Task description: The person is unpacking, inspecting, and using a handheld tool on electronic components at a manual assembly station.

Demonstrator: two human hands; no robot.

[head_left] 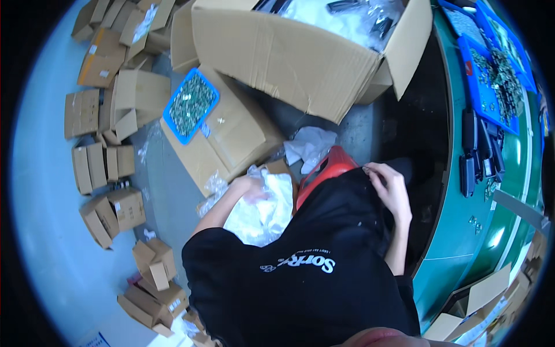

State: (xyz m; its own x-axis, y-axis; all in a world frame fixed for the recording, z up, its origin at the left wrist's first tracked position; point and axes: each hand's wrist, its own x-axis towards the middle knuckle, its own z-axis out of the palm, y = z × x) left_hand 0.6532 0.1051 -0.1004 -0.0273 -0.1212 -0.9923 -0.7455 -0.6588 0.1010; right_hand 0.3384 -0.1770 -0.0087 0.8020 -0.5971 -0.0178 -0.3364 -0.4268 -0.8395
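My left hand reaches into crumpled white plastic bags at my left side; its fingers are hidden and smeared among the film. Against the dark cloth over my leg rests my right hand, thumb and fingers loosely bent and apart, with nothing seen in it. Between my legs shows part of a red plastic seat or stool. Just beyond it lies a crumpled, translucent plastic bag.
Ahead stands a large open carton with plastic film and black parts. A closed carton bears a blue tray of small green pieces. Open cartons line the left. A green worktable on the right carries blue trays and black cases.
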